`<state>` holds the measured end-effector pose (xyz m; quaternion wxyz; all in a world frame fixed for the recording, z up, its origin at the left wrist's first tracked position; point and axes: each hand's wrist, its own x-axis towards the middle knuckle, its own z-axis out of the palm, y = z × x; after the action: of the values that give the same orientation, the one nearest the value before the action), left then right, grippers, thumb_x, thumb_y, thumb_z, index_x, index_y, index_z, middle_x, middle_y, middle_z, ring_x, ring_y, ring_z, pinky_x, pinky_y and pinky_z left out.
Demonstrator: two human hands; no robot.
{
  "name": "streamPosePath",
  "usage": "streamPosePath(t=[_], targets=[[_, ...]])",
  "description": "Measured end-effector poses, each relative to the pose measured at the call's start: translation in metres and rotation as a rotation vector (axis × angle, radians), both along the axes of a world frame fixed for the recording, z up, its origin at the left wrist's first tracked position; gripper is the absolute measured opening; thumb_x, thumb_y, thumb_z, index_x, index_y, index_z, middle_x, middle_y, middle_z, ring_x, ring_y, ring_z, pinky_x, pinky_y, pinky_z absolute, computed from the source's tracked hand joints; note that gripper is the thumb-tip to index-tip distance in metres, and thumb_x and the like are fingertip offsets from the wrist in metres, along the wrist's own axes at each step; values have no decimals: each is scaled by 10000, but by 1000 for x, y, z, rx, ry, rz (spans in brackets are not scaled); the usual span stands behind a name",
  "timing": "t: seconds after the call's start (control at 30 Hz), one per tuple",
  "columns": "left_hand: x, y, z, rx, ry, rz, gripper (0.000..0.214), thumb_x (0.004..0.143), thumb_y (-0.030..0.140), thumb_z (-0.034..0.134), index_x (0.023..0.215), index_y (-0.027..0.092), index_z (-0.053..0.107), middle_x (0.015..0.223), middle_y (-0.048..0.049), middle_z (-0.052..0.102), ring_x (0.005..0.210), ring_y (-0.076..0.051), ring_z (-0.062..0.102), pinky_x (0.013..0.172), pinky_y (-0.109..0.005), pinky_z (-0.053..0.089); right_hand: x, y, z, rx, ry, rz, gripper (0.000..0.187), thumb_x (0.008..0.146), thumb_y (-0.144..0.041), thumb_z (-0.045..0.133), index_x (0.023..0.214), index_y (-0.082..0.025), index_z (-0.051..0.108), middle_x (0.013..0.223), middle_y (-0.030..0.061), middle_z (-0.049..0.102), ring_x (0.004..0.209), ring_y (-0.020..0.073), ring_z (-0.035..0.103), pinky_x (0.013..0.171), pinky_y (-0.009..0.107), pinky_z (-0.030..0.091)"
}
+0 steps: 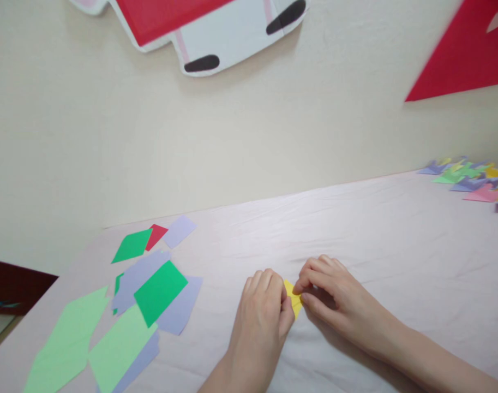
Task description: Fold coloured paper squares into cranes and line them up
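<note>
A small piece of yellow paper (294,307), with fold lines showing, is between my two hands just above the cloth. My left hand (263,305) is closed on its left side, the thumb lying over the paper and the other fingers curled. At the paper's right corner, my right hand (328,292) pinches it between thumb and index finger. Much of the yellow paper's left part is hidden behind my left hand.
Loose paper sheets lie at left: dark green (161,293), light green (121,349), lavender (181,231) and red (155,236). Folded paper pieces (469,177) are heaped at far right by the wall (249,136). A pale cloth (232,234) covers the surface.
</note>
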<state>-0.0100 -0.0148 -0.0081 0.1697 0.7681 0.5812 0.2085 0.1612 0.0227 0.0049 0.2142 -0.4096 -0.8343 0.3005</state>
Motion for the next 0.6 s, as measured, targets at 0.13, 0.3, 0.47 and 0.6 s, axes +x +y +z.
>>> streamPosePath(t=[0.13, 0.3, 0.47, 0.6], targets=[[0, 0, -1, 9, 1, 0, 210, 830, 23, 443, 756, 217, 408, 825, -28, 542, 814, -221, 497, 712, -355, 396, -6, -3, 1, 4, -42, -54, 139, 811, -72, 588, 772, -205, 585, 822, 13, 592, 838, 199, 504, 759, 352, 368], [1, 1, -2, 5, 19, 8, 217, 828, 24, 445, 754, 220, 392, 822, -30, 541, 807, -224, 497, 713, -361, 407, -9, -4, 0, 15, -69, -66, 156, 832, -68, 566, 758, -206, 574, 818, 11, 594, 828, 197, 502, 752, 353, 361], [2, 1, -2, 3, 29, 22, 231, 828, 18, 451, 748, 224, 383, 808, -24, 533, 795, -218, 499, 713, -361, 414, -8, -4, 0, 19, -58, -60, 139, 833, -93, 579, 756, -208, 567, 825, 17, 594, 836, 201, 495, 758, 359, 367], [1, 1, -2, 4, 18, 17, 221, 826, 20, 459, 753, 220, 399, 816, -23, 535, 799, -218, 499, 715, -362, 413, -8, -4, 0, 8, -69, -54, 135, 832, -83, 572, 778, -206, 565, 838, 19, 591, 843, 203, 489, 762, 365, 362]])
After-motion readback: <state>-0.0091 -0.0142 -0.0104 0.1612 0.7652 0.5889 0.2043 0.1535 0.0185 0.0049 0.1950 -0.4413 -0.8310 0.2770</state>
